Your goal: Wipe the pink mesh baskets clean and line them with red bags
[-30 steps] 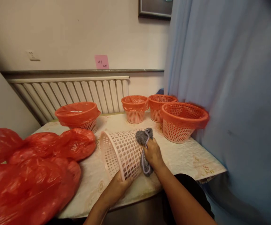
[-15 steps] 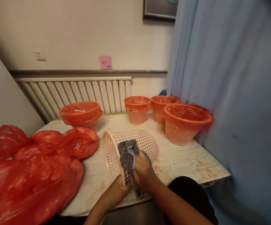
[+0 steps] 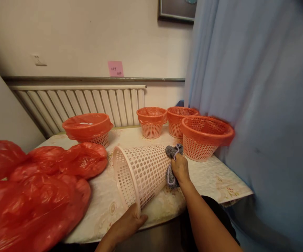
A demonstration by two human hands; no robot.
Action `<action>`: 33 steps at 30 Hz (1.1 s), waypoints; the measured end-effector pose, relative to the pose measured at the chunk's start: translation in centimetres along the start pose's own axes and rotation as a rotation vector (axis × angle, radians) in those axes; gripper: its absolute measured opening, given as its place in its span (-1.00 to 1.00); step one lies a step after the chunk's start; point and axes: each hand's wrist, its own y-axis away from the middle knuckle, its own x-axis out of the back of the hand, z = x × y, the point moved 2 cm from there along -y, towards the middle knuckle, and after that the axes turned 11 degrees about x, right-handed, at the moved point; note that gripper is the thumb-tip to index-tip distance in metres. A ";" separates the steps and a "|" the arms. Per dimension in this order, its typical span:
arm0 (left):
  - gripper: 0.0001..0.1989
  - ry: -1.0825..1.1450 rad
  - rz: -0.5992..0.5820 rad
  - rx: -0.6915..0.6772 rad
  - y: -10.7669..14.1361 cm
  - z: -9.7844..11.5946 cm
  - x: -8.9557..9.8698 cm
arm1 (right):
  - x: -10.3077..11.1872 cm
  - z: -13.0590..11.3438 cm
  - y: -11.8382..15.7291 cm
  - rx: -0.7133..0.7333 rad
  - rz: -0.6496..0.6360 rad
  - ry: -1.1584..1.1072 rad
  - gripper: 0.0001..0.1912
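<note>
A pale pink perforated plastic wastebasket (image 3: 151,168) lies on its side on the table, its mouth facing left. My left hand (image 3: 127,222) grips the near lower part of its rim, thumb outside and fingers partly hidden by the rim. Bunched in my right hand (image 3: 180,168) is a grey cloth (image 3: 171,182) with a light purple edge. That cloth presses against the base end of the wastebasket, at the right.
Red-lined baskets stand at the back left (image 3: 88,126), back middle (image 3: 151,122), behind (image 3: 179,122) and right (image 3: 203,140). Red plastic bags (image 3: 43,196) are heaped on the left of the cloth-covered table (image 3: 101,206). A blue curtain (image 3: 258,105) hangs at right.
My right hand has moved the grey cloth rightward, from the wastebasket's side near the rim to its base end. My left hand still holds the rim.
</note>
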 end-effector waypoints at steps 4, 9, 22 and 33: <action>-0.34 0.157 0.031 -0.028 -0.6 1.0 1.0 | -0.5 0.2 0.1 -0.037 -0.003 0.016 -0.76; -0.41 0.483 0.196 -0.117 -1.4 3.7 2.6 | -0.3 -1.2 0.6 -0.006 -0.016 -0.007 -0.74; -0.54 0.374 0.104 -0.103 -1.0 4.3 1.8 | 1.9 -12.0 5.7 0.791 0.029 -0.462 -0.71; -0.44 0.195 -0.019 -0.052 -0.3 1.9 0.6 | 0.2 -0.8 0.3 0.058 0.007 -0.005 -0.71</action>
